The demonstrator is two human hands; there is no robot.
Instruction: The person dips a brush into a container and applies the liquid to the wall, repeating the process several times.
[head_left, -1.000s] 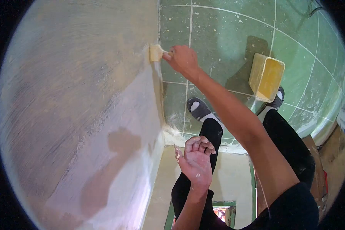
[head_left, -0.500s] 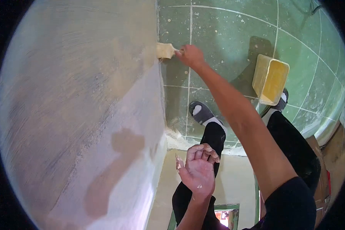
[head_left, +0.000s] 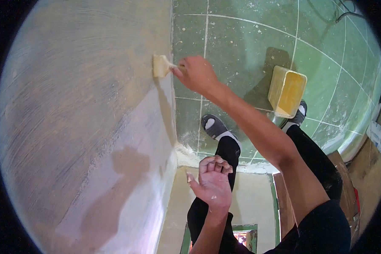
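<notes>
My right hand point(head_left: 196, 74) is closed round the handle of a wide, pale paintbrush point(head_left: 161, 66). The brush's bristle edge meets the wall point(head_left: 72, 84) on the left, a little above the floor line. Brushed beige-grey streaks cover the upper part of this wall, and a smoother whitish area point(head_left: 131, 186) lies lower down. Low in the view, my left hand point(head_left: 215, 186) is turned palm up, its fingers apart and slightly curled, with nothing in it. White smears mark its fingertips and palm.
A rectangular plastic tub point(head_left: 275, 86) with yellow inside stands on the green tiled floor point(head_left: 237, 46), near my slippered foot point(head_left: 300, 111). My other foot point(head_left: 214, 125) is closer to the wall. Dark cable point(head_left: 347, 16) lies far right; brown boards point(head_left: 347, 178) lean at lower right.
My right hand has moved the paintbrush left and slightly down, from the wall's bottom edge onto its face. My left hand stays palm up; the whole view has shifted slightly.
</notes>
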